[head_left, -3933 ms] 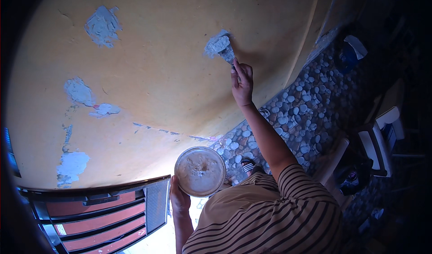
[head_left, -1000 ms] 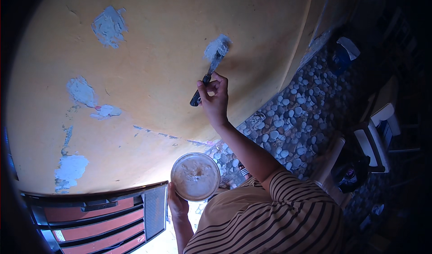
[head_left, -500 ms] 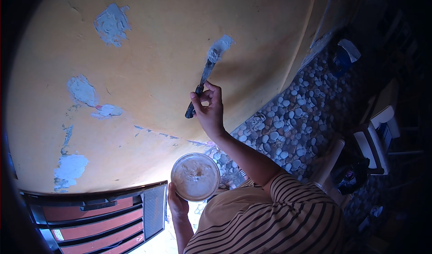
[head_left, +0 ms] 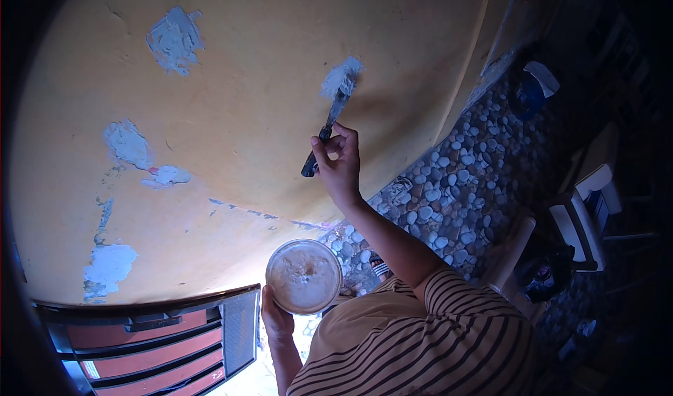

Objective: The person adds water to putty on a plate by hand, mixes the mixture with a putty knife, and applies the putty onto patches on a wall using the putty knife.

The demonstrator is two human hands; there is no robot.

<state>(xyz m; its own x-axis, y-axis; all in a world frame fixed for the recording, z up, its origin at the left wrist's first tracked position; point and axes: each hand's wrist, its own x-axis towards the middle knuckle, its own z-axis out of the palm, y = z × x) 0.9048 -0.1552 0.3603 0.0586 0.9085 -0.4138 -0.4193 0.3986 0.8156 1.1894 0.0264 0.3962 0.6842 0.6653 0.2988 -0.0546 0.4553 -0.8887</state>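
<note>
My right hand [head_left: 340,161] grips the black handle of a putty knife [head_left: 327,134]. Its blade tip presses on a pale patch of filler [head_left: 340,76] on the yellowish wall [head_left: 252,94]. Against my body, my left hand [head_left: 277,317] supports a round tub [head_left: 303,277] by its side, the fingers partly hidden behind it. Greyish-white paste lies inside, rough at the middle. More filler patches show on the wall: one at upper left [head_left: 174,40], others [head_left: 128,144] lower down on the left.
A black and reddish drawer unit [head_left: 151,340] stands below the wall at lower left. Pebble-patterned flooring [head_left: 438,193] runs along the wall's right side. A white chair [head_left: 578,235] and a dark bag [head_left: 543,273] are at the right, with a blue container [head_left: 534,94] farther off.
My right hand and the putty knife have shifted slightly to the right along the filler patch, uncovering more of its left part. My left hand and the tub stay put.
</note>
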